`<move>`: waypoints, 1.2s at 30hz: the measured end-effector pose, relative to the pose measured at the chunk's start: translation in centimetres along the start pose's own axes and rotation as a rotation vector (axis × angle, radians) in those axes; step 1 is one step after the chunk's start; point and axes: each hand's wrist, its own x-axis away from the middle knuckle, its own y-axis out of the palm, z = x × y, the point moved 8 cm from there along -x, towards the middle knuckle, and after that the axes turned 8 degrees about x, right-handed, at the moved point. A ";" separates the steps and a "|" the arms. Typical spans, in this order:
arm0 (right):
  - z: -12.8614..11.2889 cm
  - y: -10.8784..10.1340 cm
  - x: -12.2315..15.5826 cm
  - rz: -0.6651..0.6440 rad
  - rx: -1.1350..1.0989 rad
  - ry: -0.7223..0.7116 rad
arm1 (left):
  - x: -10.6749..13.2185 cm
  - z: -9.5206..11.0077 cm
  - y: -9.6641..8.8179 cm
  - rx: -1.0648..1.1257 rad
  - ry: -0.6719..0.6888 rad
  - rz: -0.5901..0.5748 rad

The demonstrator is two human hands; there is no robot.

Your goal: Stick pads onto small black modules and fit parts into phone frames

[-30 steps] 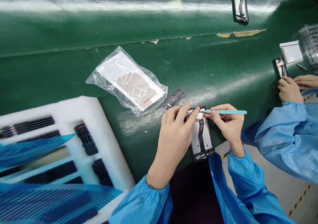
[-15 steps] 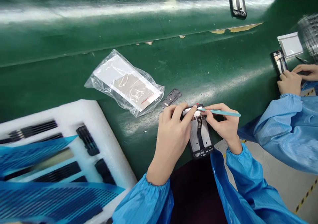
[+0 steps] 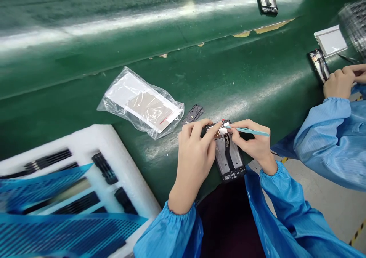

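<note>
Smartphone middle frame (image 3: 225, 162) lies on the green conveyor belt (image 3: 257, 98), near the edge at the person's side, and its black ribbon cable (image 3: 228, 155) is already laid along the metal plate. The left hand (image 3: 194, 155) is closed over the frame's top end and holds it down, while the right hand (image 3: 251, 143) pinches teal tweezers (image 3: 251, 132), their tip at that same end. How much work is left there, one cannot tell.

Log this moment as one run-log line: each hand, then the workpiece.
left hand: holds phone mid-frame by top end | right hand: teal tweezers at frame's top edge | beside: black plastic bracket
</note>
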 end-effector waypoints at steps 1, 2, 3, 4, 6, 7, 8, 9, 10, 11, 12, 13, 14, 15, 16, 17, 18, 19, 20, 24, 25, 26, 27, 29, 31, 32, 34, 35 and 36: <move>0.0 0.0 0.0 0.000 0.004 -0.006 | 0.0 0.0 0.0 0.007 -0.004 0.002; 0.0 0.1 0.0 -0.005 0.009 -0.006 | -0.1 -0.1 -0.1 0.012 -0.008 0.002; 0.1 0.1 0.0 -0.010 0.015 -0.004 | -0.1 -0.1 -0.1 0.013 -0.013 0.000; 0.1 0.2 0.1 -0.015 0.023 -0.005 | -0.1 -0.1 -0.1 0.012 -0.017 -0.005; 0.1 0.4 0.3 -0.019 0.050 -0.030 | -0.1 -0.1 0.0 0.004 -0.024 -0.017; 0.0 0.5 0.5 -0.016 0.068 -0.061 | -0.1 -0.1 0.0 0.002 -0.027 -0.022; -0.1 0.6 0.7 -0.011 0.086 -0.104 | -0.1 -0.1 0.0 0.002 -0.028 -0.027; -0.3 0.7 1.0 -0.011 0.103 -0.151 | -0.1 -0.2 0.0 0.003 -0.029 -0.030; -0.5 0.9 1.3 -0.017 0.118 -0.196 | -0.1 -0.2 0.1 0.004 -0.031 -0.032; -0.6 1.0 1.5 -0.018 0.135 -0.236 | -0.1 -0.2 0.1 0.003 -0.032 -0.035; -0.7 1.1 1.8 -0.018 0.156 -0.267 | -0.1 -0.2 0.1 0.000 -0.032 -0.039; -0.8 1.2 1.9 -0.012 0.178 -0.290 | -0.1 -0.2 0.1 -0.003 -0.030 -0.043; -0.8 1.2 2.0 0.000 0.198 -0.309 | -0.1 -0.1 0.1 -0.007 -0.027 -0.047; -1.0 1.1 2.1 0.019 0.212 -0.330 | -0.1 0.0 0.1 -0.011 -0.025 -0.050; -1.2 1.0 2.1 0.041 0.220 -0.354 | 0.0 0.1 0.1 -0.014 -0.022 -0.052; -1.4 0.9 2.2 0.057 0.222 -0.378 | 0.0 0.2 0.0 -0.015 -0.021 -0.052; -1.6 0.8 2.2 0.065 0.219 -0.397 | 0.0 0.2 0.0 -0.016 -0.024 -0.051; -1.8 0.8 2.3 0.070 0.217 -0.410 | 0.0 0.3 0.0 -0.016 -0.027 -0.050; -1.8 0.9 2.3 0.066 0.219 -0.415 | 0.0 0.3 0.0 -0.016 -0.031 -0.050; -1.2 1.3 2.0 0.040 0.236 -0.368 | -0.2 0.3 0.4 -0.009 -0.041 -0.060; -1.0 1.2 2.0 0.037 0.233 -0.350 | -0.3 0.4 0.6 -0.017 -0.053 -0.071; -0.8 1.0 1.9 0.032 0.223 -0.338 | -0.3 0.7 0.6 -0.031 -0.077 -0.077; -0.8 0.6 2.0 0.030 0.207 -0.332 | -0.2 1.0 0.5 -0.051 -0.115 -0.079; -1.1 -0.2 2.2 0.031 0.165 -0.330 | 0.5 2.1 0.1 -0.096 -0.225 -0.059; -0.6 -1.1 2.5 0.087 0.120 -0.254 | 1.8 3.7 0.4 -0.125 -0.344 -0.045; 0.1 -1.2 2.5 0.125 0.093 -0.178 | 2.4 4.5 1.2 -0.136 -0.400 -0.051; 1.6 0.1 2.4 0.161 -0.019 -0.024 | 3.2 5.0 3.8 -0.165 -0.505 -0.049; 1.3 1.4 2.2 0.137 -0.094 -0.067 | 3.1 4.6 5.5 -0.178 -0.541 -0.060; 0.7 2.7 2.1 0.101 -0.165 -0.124 | 2.8 3.9 7.2 -0.188 -0.571 -0.079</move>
